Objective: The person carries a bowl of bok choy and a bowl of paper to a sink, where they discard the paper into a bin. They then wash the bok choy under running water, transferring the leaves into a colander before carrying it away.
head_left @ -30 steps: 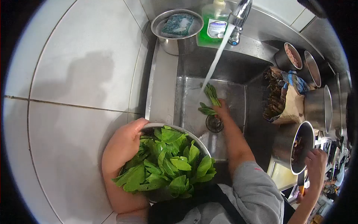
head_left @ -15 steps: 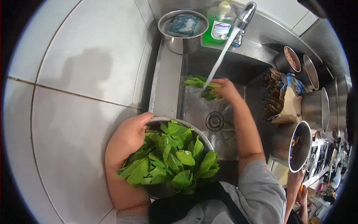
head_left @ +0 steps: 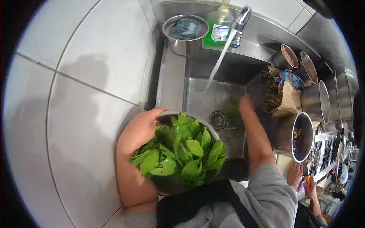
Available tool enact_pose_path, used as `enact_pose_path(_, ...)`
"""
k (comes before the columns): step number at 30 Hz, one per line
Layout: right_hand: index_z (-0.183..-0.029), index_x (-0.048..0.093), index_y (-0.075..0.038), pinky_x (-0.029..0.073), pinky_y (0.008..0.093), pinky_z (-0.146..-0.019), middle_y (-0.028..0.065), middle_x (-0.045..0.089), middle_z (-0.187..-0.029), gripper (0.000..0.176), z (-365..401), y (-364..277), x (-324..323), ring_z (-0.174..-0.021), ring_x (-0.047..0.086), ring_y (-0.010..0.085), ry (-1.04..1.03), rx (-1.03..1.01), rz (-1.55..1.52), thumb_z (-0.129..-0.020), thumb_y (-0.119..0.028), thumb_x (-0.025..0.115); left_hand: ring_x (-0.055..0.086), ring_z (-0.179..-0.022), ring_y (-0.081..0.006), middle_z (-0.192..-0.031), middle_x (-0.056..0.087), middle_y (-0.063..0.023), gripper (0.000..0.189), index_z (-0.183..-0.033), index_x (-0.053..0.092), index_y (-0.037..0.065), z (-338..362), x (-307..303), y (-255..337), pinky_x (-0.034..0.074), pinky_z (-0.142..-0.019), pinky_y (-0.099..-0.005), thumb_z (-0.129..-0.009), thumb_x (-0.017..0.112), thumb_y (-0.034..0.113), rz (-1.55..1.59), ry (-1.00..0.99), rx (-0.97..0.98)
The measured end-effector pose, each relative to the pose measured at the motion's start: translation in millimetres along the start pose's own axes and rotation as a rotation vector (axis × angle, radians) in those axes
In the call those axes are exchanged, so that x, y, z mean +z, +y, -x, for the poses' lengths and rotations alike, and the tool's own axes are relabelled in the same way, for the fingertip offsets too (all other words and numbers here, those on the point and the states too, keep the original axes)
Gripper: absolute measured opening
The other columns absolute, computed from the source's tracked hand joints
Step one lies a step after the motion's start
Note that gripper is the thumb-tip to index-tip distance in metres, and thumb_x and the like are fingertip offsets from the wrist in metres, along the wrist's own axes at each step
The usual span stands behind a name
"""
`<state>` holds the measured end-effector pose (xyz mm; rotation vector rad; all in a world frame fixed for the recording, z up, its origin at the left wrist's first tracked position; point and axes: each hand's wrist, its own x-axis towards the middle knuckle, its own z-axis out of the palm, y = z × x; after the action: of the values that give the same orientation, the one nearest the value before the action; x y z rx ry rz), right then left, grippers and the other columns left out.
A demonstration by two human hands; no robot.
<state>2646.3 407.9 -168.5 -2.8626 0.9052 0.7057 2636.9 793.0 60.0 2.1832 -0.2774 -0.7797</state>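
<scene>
My left hand grips the rim of a metal bowl, its forearm wrapped along the side. Loose green leaves fill the bowl and spill over its edge. Over the right part of the steel sink, my right hand holds a bunch of leafy greens. Motion smears both the bunch and the fingers. Water runs from the tap into the basin, left of that hand. The drain lies between the bowl and the bunch.
A steel pot with a sponge and a green soap bottle stand behind the sink. At right are a paper bag of dark stalks, a pot and several other metal containers. Another person's hands are lower right.
My right hand has moved the greens out of the water stream, down and to the right, toward the drain. My left hand stays on the bowl. The view has shifted slightly.
</scene>
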Motion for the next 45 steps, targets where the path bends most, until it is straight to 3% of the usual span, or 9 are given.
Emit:
enact_pose_path(9,-0.101,0.067,-0.01,0.048,0.0372,-0.081,0.018,0.05,-0.111,0.035,187.7,-22.5,-129.8,-0.097,0.057,0.0343,0.421,-0.626,-0.716,-0.071,0.005,0.058,0.06,-0.088,-0.0221,-0.096,0.064,-0.0138,0.027,-0.109,0.056,0.002,-4.1,0.6,-11.4,0.046,-0.08,-0.0322,-0.083,0.048,-0.002,0.033,-0.039,0.047)
enact_pose_path(15,-0.102,0.067,-0.015,0.049,0.0332,-0.073,0.0174,0.049,-0.109,0.046,311.0,-35.8,-167.4,-0.095,0.053,0.0286,1.04,-0.968,-0.495,-0.06,0.005,0.065,0.06,-0.088,-0.0212,-0.097,0.063,-0.0119,0.026,-0.109,0.058,0.002,-8.2,2.8,-22.6,0.047,-0.078,-0.0334,-0.084,0.053,0.006,-0.138,0.042,0.099)
enact_pose_path(16,-0.105,0.066,-0.017,0.048,0.0313,-0.072,0.0154,0.049,-0.11,0.045,321.4,-37.6,-161.3,-0.094,0.053,0.027,1.047,-1.07,-0.412,-0.063,-0.001,0.065,0.06,-0.087,-0.0207,-0.096,0.064,-0.0128,0.025,-0.106,0.058,-0.001,2.8,4.3,0.8,0.047,-0.075,-0.0333,-0.083,0.055,0.009,0.695,-0.019,-0.159)
enact_pose_path(19,-0.115,0.062,-0.02,0.047,0.0285,-0.069,0.0102,0.052,-0.105,0.047,349.7,-52.7,-131.0,-0.092,0.053,0.0243,0.741,-1.28,-0.243,-0.069,-0.016,0.061,0.059,-0.086,-0.0187,-0.097,0.063,-0.0124,0.026,-0.106,0.058,-0.001,2.6,7.8,-17.0,0.047,-0.073,-0.0328,-0.083,0.056,0.011,1.281,-0.034,-0.374)
enact_pose_path(24,-0.122,0.055,-0.018,0.047,0.0335,-0.075,0.007,0.057,-0.097,0.045,355.8,-54.2,-103.5,-0.088,0.056,0.0243,0.257,-1.56,-0.245,-0.078,-0.025,0.064,0.058,-0.097,-0.0267,-0.105,0.061,-0.0174,0.036,-0.12,0.048,0.001,-22.9,3.7,-47.4,0.044,-0.085,-0.0343,-0.083,0.047,0.0,0.124,-0.026,0.099)
enact_pose_path(28,-0.098,0.063,-0.009,0.047,0.0324,-0.071,0.0048,0.063,-0.082,0.021,324.9,-37.3,-123.7,-0.077,0.059,0.0216,0.205,-1.592,-0.909,-0.08,-0.02,0.066,0.058,-0.097,-0.0265,-0.105,0.06,-0.0172,0.035,-0.12,0.049,0.002,-9.4,0.6,-22.6,0.043,-0.085,-0.0332,-0.085,0.046,0.0,-0.11,-0.008,0.026)
enact_pose_path(31,-0.089,0.062,-0.002,0.049,0.0317,-0.066,0.0088,0.063,-0.08,0.01,263.2,-18.4,-137.0,-0.071,0.061,0.0205,0.004,-0.842,-1.116,-0.082,-0.008,0.06,0.059,-0.093,-0.0244,-0.102,0.061,-0.0159,0.035,-0.12,0.049,0.002,-21.2,2.8,-39.4,0.044,-0.083,-0.0316,-0.085,0.047,0.001,0.018,-0.042,0.033)
enact_pose_path(36,-0.134,0.038,-0.029,0.041,0.0518,-0.094,0.0053,0.028,-0.143,0.077,52.8,19.0,48.7,-0.118,0.042,0.039,-0.06,-0.565,0.18,-0.067,-0.011,0.071,0.06,-0.087,-0.0224,-0.097,0.062,-0.0143,0.032,-0.117,0.05,0.002,-12.0,4.1,-8.4,0.045,-0.08,-0.0303,-0.086,0.047,0.002,0.089,-0.046,-0.051)
enact_pose_path(45,-0.136,0.035,-0.018,0.04,0.0481,-0.097,0.014,0.036,-0.138,0.077,19.7,57.1,177.2,-0.123,0.04,0.0383,-0.125,-0.559,-0.056,-0.068,-0.007,0.071,0.058,-0.093,-0.0217,-0.1,0.061,-0.0129,0.03,-0.115,0.051,0.002,-14.2,3.7,8.9,0.043,-0.084,-0.0301,-0.086,0.046,-0.002,0.06,-0.066,-0.151)
